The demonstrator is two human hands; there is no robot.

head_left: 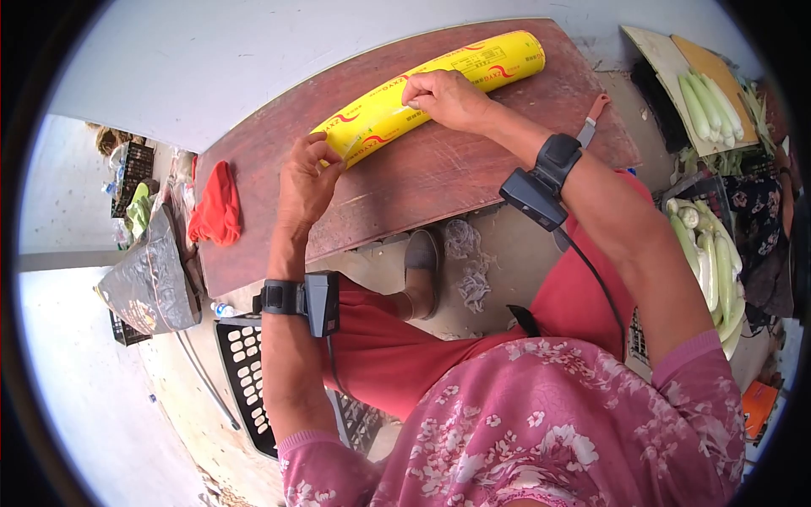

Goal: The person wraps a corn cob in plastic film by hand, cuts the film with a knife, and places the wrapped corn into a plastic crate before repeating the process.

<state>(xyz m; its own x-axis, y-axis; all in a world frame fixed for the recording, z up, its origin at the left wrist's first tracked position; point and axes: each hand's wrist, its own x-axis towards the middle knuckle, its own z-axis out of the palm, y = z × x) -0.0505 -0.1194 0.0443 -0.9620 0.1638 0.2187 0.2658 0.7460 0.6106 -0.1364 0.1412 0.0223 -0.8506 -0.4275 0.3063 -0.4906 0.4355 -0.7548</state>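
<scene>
A long yellow roll of cling film (384, 110), printed with red logos and lettering, lies slantwise across the dark red wooden board (405, 190). My left hand (308, 179) is at the roll's near left end, thumb and fingers pinched against its edge. There a whitish, shiny strip shows, maybe loose clear film. Around the roll's middle my right hand (452, 101) is closed, its fingertips pinched on the yellow surface. Whatever thin layer lies between the fingertips is too small to make out. Dark straps with small boxes and cables circle both wrists.
A knife (594, 118) with a reddish handle lies at the board's right edge, a red cloth (217, 207) at its left. Pale green long vegetables (708, 106) rest on a board at right, with more (714, 262) below. A black plastic crate (245, 372) stands beside my left leg.
</scene>
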